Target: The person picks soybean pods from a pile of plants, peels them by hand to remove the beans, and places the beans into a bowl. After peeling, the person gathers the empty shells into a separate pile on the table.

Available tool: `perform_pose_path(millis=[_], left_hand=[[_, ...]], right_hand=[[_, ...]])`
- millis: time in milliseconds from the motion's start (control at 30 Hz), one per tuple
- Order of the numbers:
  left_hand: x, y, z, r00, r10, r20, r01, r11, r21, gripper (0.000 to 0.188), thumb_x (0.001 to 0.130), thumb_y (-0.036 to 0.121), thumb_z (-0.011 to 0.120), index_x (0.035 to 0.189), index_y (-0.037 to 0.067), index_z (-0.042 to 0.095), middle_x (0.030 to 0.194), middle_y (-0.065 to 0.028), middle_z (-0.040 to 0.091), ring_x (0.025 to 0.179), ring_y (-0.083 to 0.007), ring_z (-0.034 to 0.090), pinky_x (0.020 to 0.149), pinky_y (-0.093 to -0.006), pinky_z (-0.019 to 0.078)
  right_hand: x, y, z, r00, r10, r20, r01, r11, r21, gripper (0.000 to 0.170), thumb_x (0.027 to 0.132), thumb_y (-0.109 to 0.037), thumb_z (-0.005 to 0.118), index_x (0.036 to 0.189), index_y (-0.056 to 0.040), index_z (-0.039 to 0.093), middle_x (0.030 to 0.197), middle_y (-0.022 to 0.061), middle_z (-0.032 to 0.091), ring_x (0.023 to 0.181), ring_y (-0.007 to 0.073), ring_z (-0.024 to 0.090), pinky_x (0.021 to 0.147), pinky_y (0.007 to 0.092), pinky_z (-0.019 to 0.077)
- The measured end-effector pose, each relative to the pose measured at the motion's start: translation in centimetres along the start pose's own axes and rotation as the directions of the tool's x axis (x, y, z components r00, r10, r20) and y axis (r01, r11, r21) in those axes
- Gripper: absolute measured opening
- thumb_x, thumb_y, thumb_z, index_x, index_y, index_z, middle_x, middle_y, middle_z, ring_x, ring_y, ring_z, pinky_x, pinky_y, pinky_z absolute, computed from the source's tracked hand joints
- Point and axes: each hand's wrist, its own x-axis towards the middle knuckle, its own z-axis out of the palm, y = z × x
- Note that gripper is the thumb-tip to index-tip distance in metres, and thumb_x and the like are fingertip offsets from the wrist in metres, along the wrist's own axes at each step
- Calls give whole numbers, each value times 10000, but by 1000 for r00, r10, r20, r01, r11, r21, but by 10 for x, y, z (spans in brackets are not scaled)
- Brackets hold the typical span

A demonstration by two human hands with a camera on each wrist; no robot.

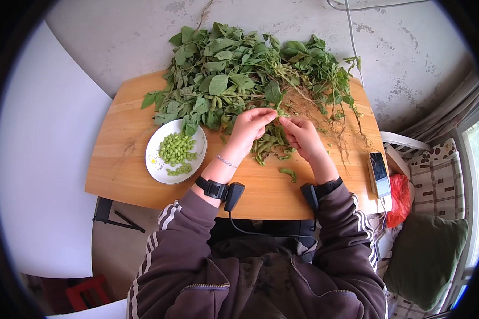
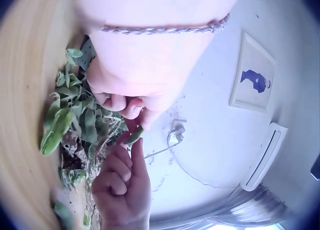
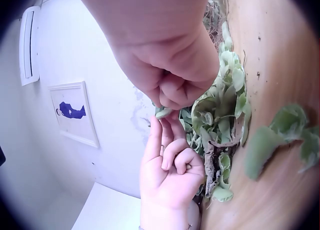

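Note:
Between my two hands is a green soybean pod (image 2: 134, 136), pinched from both sides at the fingertips. My left hand (image 1: 248, 128), with a braided bracelet at its wrist, holds one end by thumb and forefinger. The other end is in the pinch of my right hand (image 1: 302, 138); its other fingers curl inward. Part of the pod (image 3: 163, 112) hides behind the fingers. Below the hands lies a heap of green pods and husks (image 1: 271, 143), with a loose pod (image 1: 288, 173) nearer me. Left of my left forearm, a white plate (image 1: 153, 169) bears shelled green beans (image 1: 176, 149).
Leafy bean plants (image 1: 218, 69) cover the far side of the wooden table (image 1: 122, 122), with roots and soil (image 1: 303, 106) at the right. A phone (image 1: 379, 167) lies at the right edge. Beyond it are a red bag (image 1: 400, 199) and a dark cushion (image 1: 426, 260).

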Motion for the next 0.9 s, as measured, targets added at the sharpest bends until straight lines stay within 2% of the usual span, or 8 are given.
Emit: perform_pose_path(millis=[67,167,267,367,533,633,833,900], left_hand=[[1,-1,-1,1000,2,-4,-2,1000,-16,280,915,196,740,1120,10,694,852,31,664,537,-1,400,465,-179,277],[0,0,1,999,30,-19,-29,999,34,290,907,191,750,1127,11,695,831,38,656,540,2,394,469,-179,271],[-4,6,8,997,71,-42,-64,989,134,307,891,192,770,1123,2,701,762,52,625,543,4,381,477,-181,262],[-6,9,7,997,63,-44,-55,984,170,315,877,194,787,1105,-10,711,697,67,584,544,4,369,486,-183,254],[-6,12,6,996,84,-6,-82,981,179,305,880,184,785,1100,-17,718,665,78,558,542,3,368,492,-181,252],[-6,11,1,999,40,26,-43,989,140,247,864,186,798,1022,4,746,736,57,616,593,-5,445,510,-184,317],[0,3,3,912,406,67,-395,821,411,141,877,115,766,869,-22,734,860,5,660,691,-48,515,598,-208,395],[1,1,0,918,390,64,-379,821,428,131,877,99,762,856,-26,729,858,-4,661,720,-57,535,628,-213,413]], right_hand=[[-5,-4,11,991,-100,-87,76,968,-241,299,917,-286,746,990,0,693,634,-52,533,542,33,416,445,217,264],[-5,-3,14,961,-239,-142,164,899,-406,289,871,-249,790,1013,-2,742,616,-28,585,577,41,486,476,226,342],[-1,4,10,879,-465,-102,324,741,-588,251,857,-239,799,959,-13,757,687,17,663,615,72,550,540,245,430],[-5,0,14,828,-552,-100,367,668,-648,235,850,-224,801,953,-16,759,730,48,695,643,100,588,602,266,477],[-6,-1,13,786,-617,-38,452,616,-645,196,848,-195,795,947,-28,763,744,61,693,642,122,600,602,271,481],[-6,-1,13,751,-660,-7,486,560,-671,188,839,-190,798,941,-36,766,737,66,682,635,132,596,591,275,475],[-8,-5,16,755,-654,-37,441,549,-709,202,819,-197,815,939,-40,770,714,58,665,611,116,564,565,267,448],[-7,-4,14,784,-618,-61,423,603,-676,211,820,-199,817,943,-34,770,697,35,655,608,100,549,562,262,443]])
